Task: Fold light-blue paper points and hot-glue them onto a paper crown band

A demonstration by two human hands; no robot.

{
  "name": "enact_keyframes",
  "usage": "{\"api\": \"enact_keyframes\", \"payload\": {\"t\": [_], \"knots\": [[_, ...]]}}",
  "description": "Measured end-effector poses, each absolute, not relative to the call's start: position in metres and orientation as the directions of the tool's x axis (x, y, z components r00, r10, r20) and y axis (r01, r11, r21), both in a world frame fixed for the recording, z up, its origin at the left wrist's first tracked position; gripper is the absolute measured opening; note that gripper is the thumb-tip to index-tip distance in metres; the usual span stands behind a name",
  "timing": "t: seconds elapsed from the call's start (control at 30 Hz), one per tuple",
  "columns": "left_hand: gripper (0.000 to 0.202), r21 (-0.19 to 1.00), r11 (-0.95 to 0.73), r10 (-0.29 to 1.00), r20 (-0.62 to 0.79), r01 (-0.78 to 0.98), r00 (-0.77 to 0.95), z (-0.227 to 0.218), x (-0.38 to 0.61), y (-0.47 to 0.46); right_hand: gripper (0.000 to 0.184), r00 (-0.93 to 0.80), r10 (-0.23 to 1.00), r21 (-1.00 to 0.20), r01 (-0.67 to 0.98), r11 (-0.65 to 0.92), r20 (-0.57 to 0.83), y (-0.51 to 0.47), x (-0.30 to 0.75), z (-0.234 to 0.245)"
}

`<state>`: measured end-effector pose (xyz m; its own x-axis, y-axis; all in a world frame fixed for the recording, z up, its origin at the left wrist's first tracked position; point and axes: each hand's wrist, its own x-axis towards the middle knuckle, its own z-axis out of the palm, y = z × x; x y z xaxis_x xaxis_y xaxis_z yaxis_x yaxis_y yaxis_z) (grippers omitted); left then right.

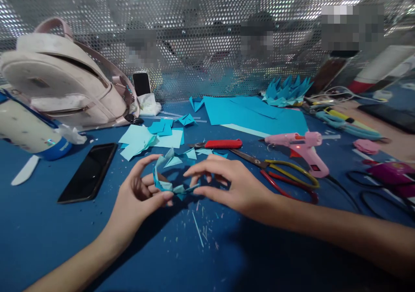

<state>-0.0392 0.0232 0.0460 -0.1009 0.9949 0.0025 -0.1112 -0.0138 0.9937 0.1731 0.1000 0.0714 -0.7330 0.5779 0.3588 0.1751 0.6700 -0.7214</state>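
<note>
Between my hands is a ring of folded blue paper [166, 186], with pale and darker blue points along it. My left hand [142, 190] grips its left side, thumb at the front and fingers curled behind. At the ring's right side, my right hand [223, 179] pinches the near edge between thumb and fingers. Just beyond the ring lie small folded paper pieces [191, 153] and a red utility knife [223, 144]. Scissors [275, 171] with yellow and red handles rest beside my right hand.
A pink glue gun [301, 145] with a cable lies right. Blue paper sheets [240, 110] and a spiky folded-paper piece [287, 91] are behind. A phone [89, 173], a bottle [30, 125] and a backpack [71, 80] stand or lie left. A perforated metal panel [201, 46] closes the back.
</note>
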Motion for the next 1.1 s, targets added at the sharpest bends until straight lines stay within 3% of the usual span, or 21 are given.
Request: {"api": "enact_keyframes", "payload": {"t": [0.1,0.2,0.4,0.63,0.7,0.77,0.83,0.93,0.97,1.03,1.1], "knots": [[0.072,0.984,0.057,0.991,-0.077,-0.170,-0.110,0.043,-0.039,0.027,0.012,-0.703,0.679,-0.834,0.232,0.500,0.211,0.104,0.170,0.073],[0.072,0.977,0.085,0.990,-0.106,-0.195,-0.098,0.044,-0.038,0.027,0.005,-0.692,0.701,-0.860,0.242,0.450,0.172,0.106,0.168,0.074],[0.071,0.968,0.123,0.984,-0.147,-0.218,-0.098,0.050,-0.034,0.026,0.012,-0.708,0.698,-0.913,0.206,0.352,0.109,0.108,0.165,0.074],[0.069,0.969,0.116,0.988,-0.136,-0.220,-0.078,0.046,-0.036,0.028,0.008,-0.733,0.672,-0.897,0.222,0.384,0.106,0.104,0.164,0.072],[0.066,0.983,0.069,0.994,-0.083,-0.172,-0.076,0.046,-0.037,0.028,0.013,-0.739,0.651,-0.866,0.203,0.457,0.170,0.102,0.165,0.070],[0.065,0.996,-0.018,0.998,0.012,-0.091,-0.069,0.046,-0.038,0.024,0.015,-0.743,0.588,-0.780,0.147,0.609,0.319,0.100,0.168,0.067],[0.063,0.987,-0.159,0.984,0.161,0.029,-0.076,0.044,-0.040,0.016,0.008,-0.753,0.448,-0.617,0.071,0.783,0.482,0.099,0.172,0.066],[0.057,0.876,-0.433,0.876,0.465,0.212,-0.133,0.037,-0.042,0.001,0.011,-0.747,0.181,-0.210,0.057,0.976,0.640,0.097,0.176,0.064],[0.058,0.822,-0.506,0.825,0.550,0.261,-0.131,0.034,-0.043,-0.004,0.009,-0.736,0.101,-0.061,0.081,0.995,0.669,0.096,0.177,0.064],[0.067,0.784,-0.556,0.804,0.592,0.276,-0.062,0.030,-0.044,-0.011,0.009,-0.710,-0.012,0.150,0.133,0.980,0.704,0.094,0.177,0.063],[0.068,0.801,-0.518,0.807,0.574,0.299,-0.139,0.028,-0.043,-0.014,0.013,-0.694,-0.050,0.217,0.155,0.964,0.718,0.092,0.176,0.062]]}}
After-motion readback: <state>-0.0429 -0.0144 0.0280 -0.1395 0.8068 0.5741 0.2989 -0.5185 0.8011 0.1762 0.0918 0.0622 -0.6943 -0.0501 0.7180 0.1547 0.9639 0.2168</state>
